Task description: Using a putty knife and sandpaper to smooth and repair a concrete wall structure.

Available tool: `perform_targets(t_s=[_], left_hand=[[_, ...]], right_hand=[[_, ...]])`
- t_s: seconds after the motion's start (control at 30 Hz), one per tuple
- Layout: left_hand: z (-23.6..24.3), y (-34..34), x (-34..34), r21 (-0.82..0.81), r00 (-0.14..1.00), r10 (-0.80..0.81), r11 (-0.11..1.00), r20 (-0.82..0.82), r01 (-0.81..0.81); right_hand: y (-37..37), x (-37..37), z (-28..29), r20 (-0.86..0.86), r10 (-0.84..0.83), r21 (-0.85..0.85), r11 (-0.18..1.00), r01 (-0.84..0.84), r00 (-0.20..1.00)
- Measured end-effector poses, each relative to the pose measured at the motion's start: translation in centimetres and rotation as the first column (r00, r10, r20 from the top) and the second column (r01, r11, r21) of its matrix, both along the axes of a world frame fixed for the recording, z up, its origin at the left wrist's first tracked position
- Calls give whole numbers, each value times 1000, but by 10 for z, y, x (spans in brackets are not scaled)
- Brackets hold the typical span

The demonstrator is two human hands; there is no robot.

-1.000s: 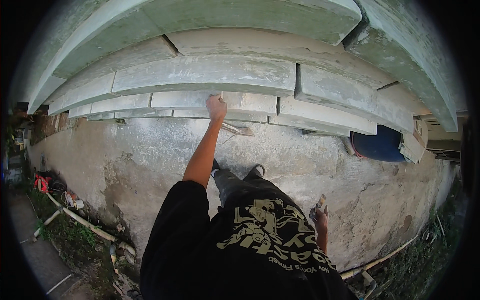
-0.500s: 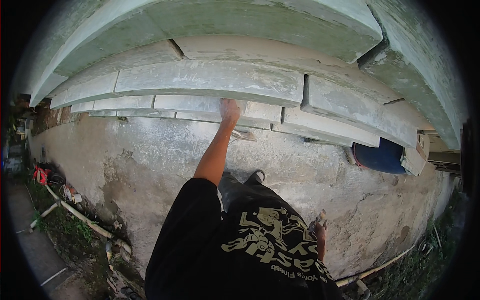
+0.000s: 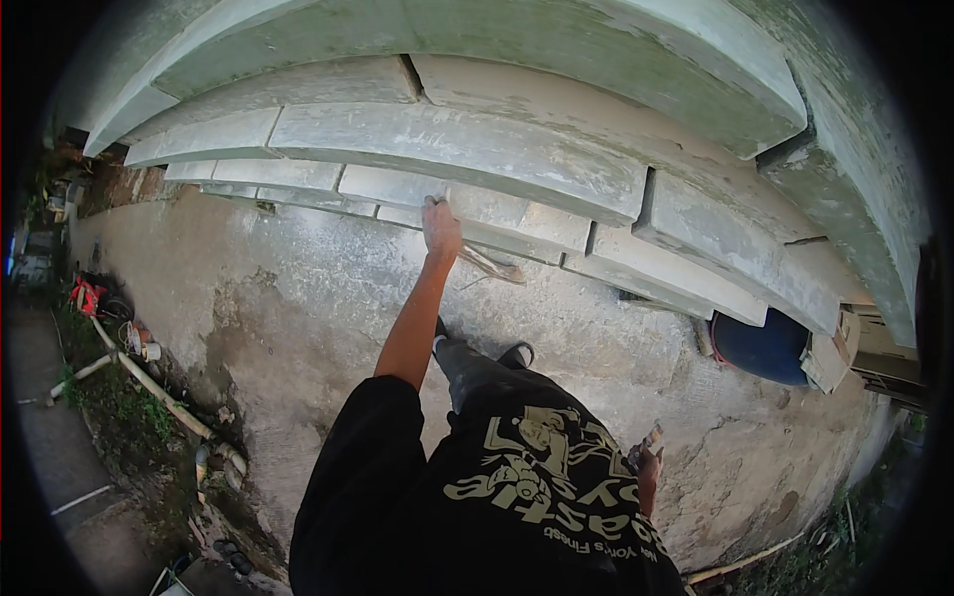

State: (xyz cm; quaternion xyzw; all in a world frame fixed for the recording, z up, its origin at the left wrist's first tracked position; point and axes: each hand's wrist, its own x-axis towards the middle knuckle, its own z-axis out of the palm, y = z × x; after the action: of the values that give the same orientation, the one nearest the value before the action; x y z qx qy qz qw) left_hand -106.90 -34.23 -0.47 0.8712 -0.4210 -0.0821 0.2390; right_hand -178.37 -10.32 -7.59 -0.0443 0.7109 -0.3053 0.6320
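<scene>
My left hand (image 3: pixel 440 228) reaches forward to a pale grey concrete ledge (image 3: pixel 393 186), its curled fingers against the ledge's edge. Whatever those fingers may hold is hidden. Low at my right side, partly behind my black shirt, my right hand (image 3: pixel 649 467) is closed around a small tool (image 3: pixel 653 435). Only the tool's short, pale brownish end shows above the fingers, so its kind is unclear. Above the left hand, a longer concrete ledge (image 3: pixel 457 149) runs across the view in jointed pieces.
A larger greenish concrete ledge (image 3: pixel 477 35) overhangs at the top. Below lies stained concrete floor (image 3: pixel 328 288) with a strip of wood (image 3: pixel 492 264). A dark blue rounded container (image 3: pixel 760 348) stands at right beside cardboard (image 3: pixel 833 350). Pipes (image 3: pixel 164 397) edge the left side.
My left hand has drawn back and slightly left along the ledge. The view has shifted, with the ledges lying further right. My right hand still grips the small tool.
</scene>
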Motion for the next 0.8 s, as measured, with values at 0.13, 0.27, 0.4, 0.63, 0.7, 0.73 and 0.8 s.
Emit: perform_targets(t_s=[0.13, 0.27, 0.4, 0.63, 0.7, 0.73, 0.8], left_hand=[[-29, 9, -13, 134, 996, -46, 990, 77, 36], [-24, -7, -69, 92, 988, -122, 989, 95, 114], [-22, -21, -101, 110, 975, -176, 981, 139, 162], [-18, -34, -142, 79, 960, -265, 963, 92, 258], [-17, -39, -154, 5, 956, -289, 957, -42, 290], [-15, -36, -148, 6, 960, -277, 961, -30, 278], [-5, -26, -121, 26, 979, -203, 979, -17, 204]], right_hand=[[4, -3, -11, 44, 48, 18, 999, -49, 998], [9, 36, 26, -130, -16, 34, 999, 20, 991], [26, 21, 1, -148, 61, 87, 995, -48, 987], [56, -26, -57, -344, 643, -282, 624, -729, 684], [61, -38, -69, -450, 636, -261, 578, -773, 627], [41, -24, -50, -134, 425, -183, 877, -444, 895], [3, 33, 14, -27, -10, -6, 1000, 10, 1000]])
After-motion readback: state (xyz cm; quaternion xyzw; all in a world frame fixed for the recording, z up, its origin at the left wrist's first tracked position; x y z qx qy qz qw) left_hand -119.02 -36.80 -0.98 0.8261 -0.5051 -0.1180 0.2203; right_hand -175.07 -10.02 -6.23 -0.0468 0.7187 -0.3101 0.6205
